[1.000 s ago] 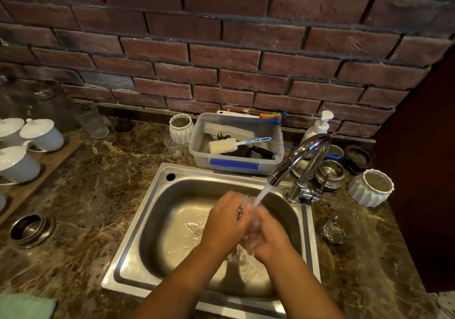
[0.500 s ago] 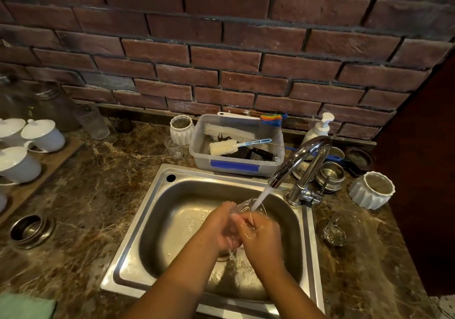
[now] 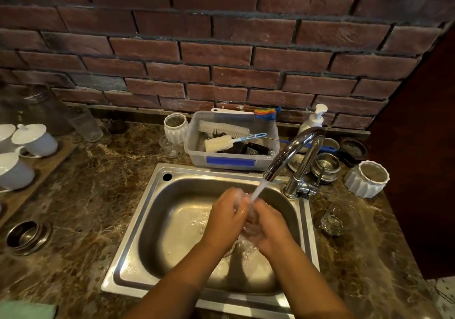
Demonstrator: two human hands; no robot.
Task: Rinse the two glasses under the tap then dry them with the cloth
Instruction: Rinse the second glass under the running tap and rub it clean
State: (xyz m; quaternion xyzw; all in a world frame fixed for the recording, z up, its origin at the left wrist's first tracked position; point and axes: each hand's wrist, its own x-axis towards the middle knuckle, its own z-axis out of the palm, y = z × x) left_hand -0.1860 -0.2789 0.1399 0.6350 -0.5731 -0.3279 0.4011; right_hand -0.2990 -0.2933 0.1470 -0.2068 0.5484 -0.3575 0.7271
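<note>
A pale green cloth (image 3: 24, 310) lies at the counter's near left corner. Over the stainless steel sink (image 3: 147, 220), the left hand (image 3: 226, 217) and the right hand (image 3: 269, 228) curl their fingers round 1 clear glass (image 3: 249, 221) under the curved chrome tap's (image 3: 295, 151) stream. The other clear glass (image 3: 337, 217) stands on the counter, right of the sink.

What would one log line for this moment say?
step: rinsing | left hand and right hand: both hold glass in tap stream over sink | other glass: on counter, right of sink | cloth: counter, near left
</note>
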